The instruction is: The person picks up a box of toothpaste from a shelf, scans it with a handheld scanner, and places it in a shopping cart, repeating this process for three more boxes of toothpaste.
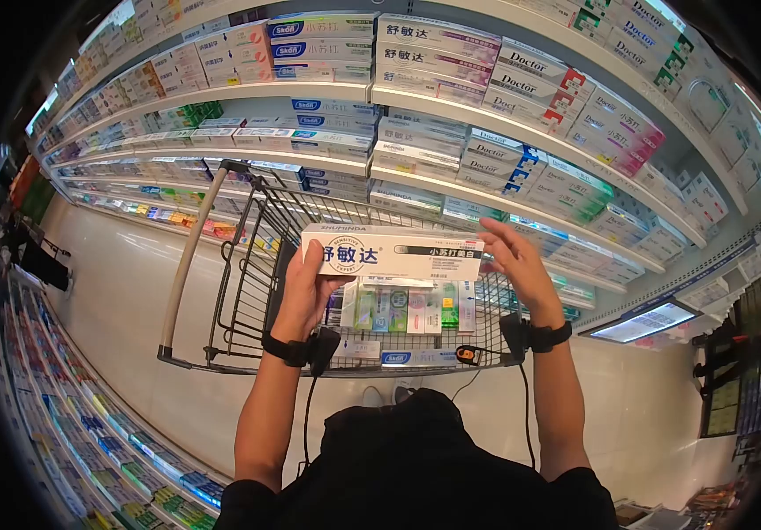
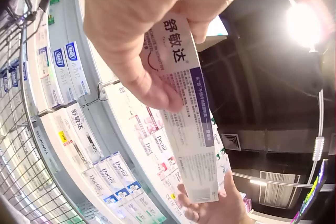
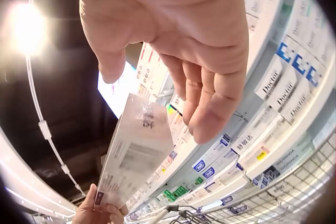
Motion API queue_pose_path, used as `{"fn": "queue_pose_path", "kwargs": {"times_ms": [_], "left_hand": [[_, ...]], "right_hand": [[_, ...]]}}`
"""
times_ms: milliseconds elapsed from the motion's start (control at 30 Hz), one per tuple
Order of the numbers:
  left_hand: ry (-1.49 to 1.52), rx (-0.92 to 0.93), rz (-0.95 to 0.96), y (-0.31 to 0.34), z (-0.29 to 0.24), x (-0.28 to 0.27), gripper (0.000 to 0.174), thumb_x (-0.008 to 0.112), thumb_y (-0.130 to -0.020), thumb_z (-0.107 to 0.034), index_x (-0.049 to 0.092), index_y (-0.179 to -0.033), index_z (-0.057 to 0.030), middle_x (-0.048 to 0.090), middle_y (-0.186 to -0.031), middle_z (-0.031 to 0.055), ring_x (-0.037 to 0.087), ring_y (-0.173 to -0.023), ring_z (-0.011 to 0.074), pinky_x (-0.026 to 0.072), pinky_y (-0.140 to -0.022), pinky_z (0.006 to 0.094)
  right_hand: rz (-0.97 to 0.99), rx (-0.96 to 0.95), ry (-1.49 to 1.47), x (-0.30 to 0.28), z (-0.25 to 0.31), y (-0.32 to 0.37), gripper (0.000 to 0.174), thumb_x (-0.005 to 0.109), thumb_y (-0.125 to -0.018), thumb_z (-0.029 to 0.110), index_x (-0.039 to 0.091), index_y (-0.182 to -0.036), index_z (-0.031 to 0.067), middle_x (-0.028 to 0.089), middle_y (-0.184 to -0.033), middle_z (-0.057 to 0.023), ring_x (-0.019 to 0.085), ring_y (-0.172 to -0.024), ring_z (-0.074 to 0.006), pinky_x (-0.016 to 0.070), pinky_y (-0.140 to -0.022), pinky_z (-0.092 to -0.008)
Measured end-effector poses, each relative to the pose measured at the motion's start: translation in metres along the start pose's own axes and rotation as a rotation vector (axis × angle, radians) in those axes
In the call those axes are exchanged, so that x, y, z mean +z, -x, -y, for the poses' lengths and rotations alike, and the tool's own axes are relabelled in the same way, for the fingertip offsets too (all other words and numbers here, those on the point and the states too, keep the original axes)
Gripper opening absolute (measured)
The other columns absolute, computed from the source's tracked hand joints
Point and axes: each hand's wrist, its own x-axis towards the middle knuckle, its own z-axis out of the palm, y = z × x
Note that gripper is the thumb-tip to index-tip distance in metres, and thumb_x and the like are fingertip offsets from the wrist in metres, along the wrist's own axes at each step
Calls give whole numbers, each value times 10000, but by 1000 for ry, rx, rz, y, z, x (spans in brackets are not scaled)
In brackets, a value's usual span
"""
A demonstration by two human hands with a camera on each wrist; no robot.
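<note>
A long white toothpaste box [image 1: 416, 250] is held level above the shopping cart, its printed front facing up. My left hand [image 1: 299, 291] grips its left end, the thumb lying across the front. Small print and a purple strip show on another side of the toothpaste box [image 2: 197, 108] in the left wrist view. At the box's right end is my right hand [image 1: 526, 269]. In the right wrist view, the right hand [image 3: 173, 40] has its fingers loosely bent, apart from the box, with nothing between them.
Below the hands stands a wire shopping cart [image 1: 248, 305] with several toothpaste boxes [image 1: 407, 309] lying in it. Tiered shelves [image 1: 433, 97] of boxed toothpaste rise ahead. More stocked shelving [image 1: 89, 424] runs along the left, and a lit screen [image 1: 643, 320] is at the right.
</note>
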Motion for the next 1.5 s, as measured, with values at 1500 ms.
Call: {"fn": "queue_pose_path", "kwargs": {"times_ms": [1500], "left_hand": [[61,-304,-141,26,50,-57,347,461,-1004,-288,541,-1157,13,645,-1073,112,665,-921,176,575,-780,280]], "right_hand": [[-141,-158,158,114,-21,75,604,733,-759,18,454,-1282,-97,635,-1093,-169,646,-922,-151,523,-716,-228]]}}
